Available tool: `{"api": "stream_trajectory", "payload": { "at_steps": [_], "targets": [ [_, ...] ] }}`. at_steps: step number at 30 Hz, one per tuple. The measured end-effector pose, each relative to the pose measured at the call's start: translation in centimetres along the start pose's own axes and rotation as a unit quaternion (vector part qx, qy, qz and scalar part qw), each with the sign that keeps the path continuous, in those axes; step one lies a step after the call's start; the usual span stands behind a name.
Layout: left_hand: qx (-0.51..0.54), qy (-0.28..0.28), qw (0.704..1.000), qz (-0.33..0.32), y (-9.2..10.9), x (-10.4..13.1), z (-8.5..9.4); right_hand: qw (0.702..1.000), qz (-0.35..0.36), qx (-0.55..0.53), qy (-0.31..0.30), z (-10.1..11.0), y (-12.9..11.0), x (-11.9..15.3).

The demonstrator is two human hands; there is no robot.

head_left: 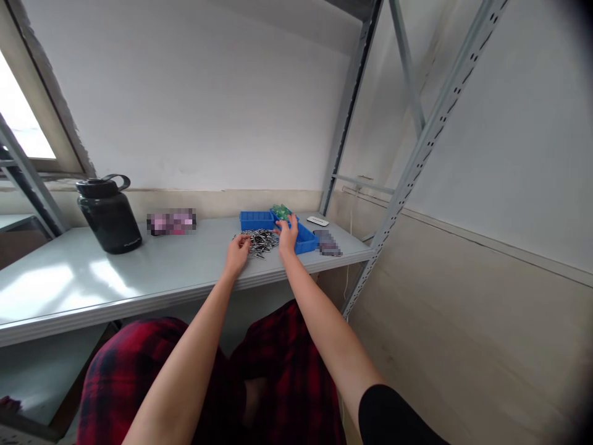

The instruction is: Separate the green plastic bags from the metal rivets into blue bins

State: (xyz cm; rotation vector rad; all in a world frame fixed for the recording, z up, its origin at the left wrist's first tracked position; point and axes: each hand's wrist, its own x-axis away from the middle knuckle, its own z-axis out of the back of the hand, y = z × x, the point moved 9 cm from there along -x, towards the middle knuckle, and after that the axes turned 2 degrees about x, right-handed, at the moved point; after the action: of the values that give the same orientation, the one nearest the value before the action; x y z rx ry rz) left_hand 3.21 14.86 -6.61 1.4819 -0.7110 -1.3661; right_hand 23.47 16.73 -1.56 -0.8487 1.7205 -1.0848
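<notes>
A loose pile of small dark and silvery metal pieces (263,241) lies on the grey shelf top. At its left edge is my left hand (238,250), its fingers bent and closed together; anything between them is too small to name. My right hand (287,233) reaches over the left side of a blue tray (306,240), fingers spread, holding nothing visible. Behind the pile stands a blue bin (256,220). Green items (280,211) fill another blue bin just beyond my right hand, which partly hides it.
On the grey shelf (185,266), a big black bottle (111,213) stands at the left, with a blurred pinkish object (172,222) beside it. Right of the tray lie a white flat item (317,220) and a blurred dark object (327,243). A metal upright (407,179) rises at the right.
</notes>
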Motion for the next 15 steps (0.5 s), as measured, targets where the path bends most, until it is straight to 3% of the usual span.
{"api": "stream_trajectory", "payload": {
  "at_steps": [3, 5, 9, 11, 15],
  "targets": [
    [0.001, 0.002, 1.000, 0.004, 0.0, 0.1, 0.0, 0.996, 0.026, 0.079, 0.003, 0.4, -0.9, -0.6],
    [-0.002, 0.002, 1.000, 0.005, 0.3, 0.2, 0.1, 0.976, 0.076, 0.197, -0.056, -0.5, -1.5, -0.1],
    [-0.012, -0.001, 1.000, 0.009, 0.9, 0.4, 0.1, 0.864, 0.154, 0.428, -0.216, -3.4, -0.4, 2.3],
    [-0.017, 0.001, 1.000, 0.016, 1.0, 0.5, 0.2, 0.823, 0.161, 0.489, -0.238, -3.8, 0.5, 2.9],
    [-0.028, 0.001, 0.999, 0.015, 1.1, 0.6, 0.3, 0.785, 0.146, 0.548, -0.249, -3.9, 2.0, 2.9]
  ]
}}
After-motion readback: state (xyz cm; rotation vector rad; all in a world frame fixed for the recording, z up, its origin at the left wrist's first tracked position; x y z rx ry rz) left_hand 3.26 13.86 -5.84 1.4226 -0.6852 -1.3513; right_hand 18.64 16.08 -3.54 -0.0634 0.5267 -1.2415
